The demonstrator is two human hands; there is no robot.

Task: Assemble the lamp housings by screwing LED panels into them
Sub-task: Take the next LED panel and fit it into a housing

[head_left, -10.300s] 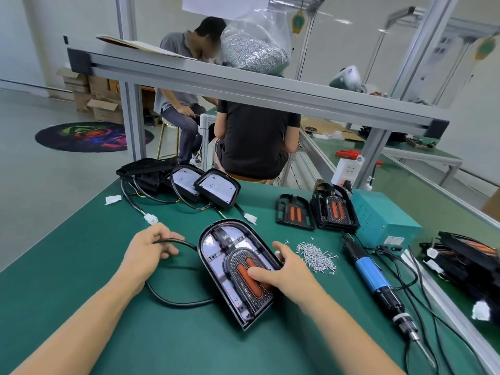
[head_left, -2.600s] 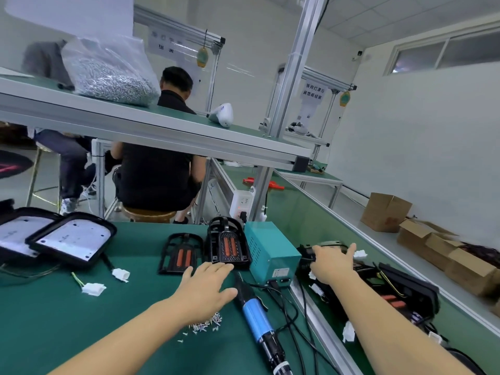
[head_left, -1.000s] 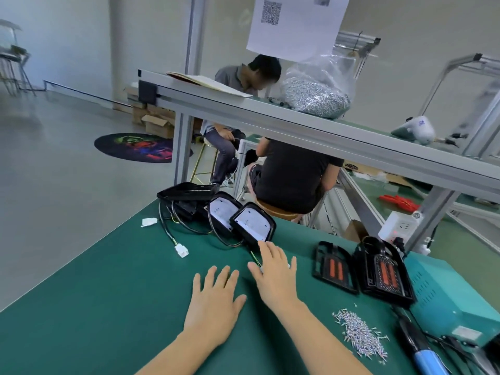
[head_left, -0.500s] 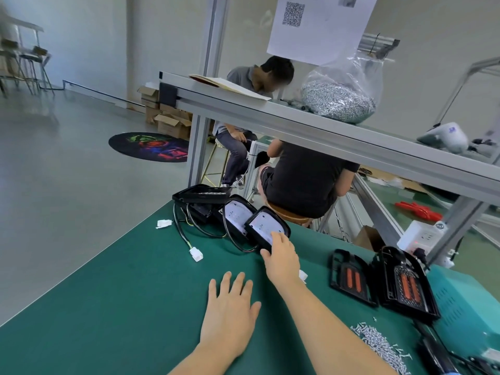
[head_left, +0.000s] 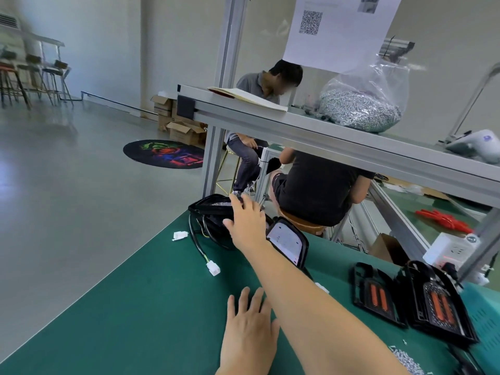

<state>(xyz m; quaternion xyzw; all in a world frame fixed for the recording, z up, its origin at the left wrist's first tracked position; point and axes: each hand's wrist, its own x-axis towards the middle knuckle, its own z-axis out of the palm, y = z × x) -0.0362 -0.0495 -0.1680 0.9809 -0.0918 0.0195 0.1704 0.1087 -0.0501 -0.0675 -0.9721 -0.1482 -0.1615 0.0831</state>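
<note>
1. Head view, nearest first: the left hand (head_left: pixel 247 334) lies flat on the green bench (head_left: pixel 130 307), fingers straight and holding nothing — a good brace while the other arm stretches out.
2. To the right, the LED panels (head_left: pixel 378 296) with orange strips sit near the loose screws (head_left: pixel 405 361); best left where they are, ready for fitting.
3. Farther out, the right hand (head_left: pixel 247 221) reaches over the stack of lamp housings (head_left: pixel 213 209) at the bench's far edge. Its fingers are extended across the top housing and its grip is not yet closed on anything.
4. To do this pick well, I judge it should take one housing by its rim only, lift it straight off the pile, and mind the trailing cable (head_left: pixel 196 242) and its white connector (head_left: pixel 213 267) — a snag could drag the neighbouring housing (head_left: pixel 286 243) along.
</note>
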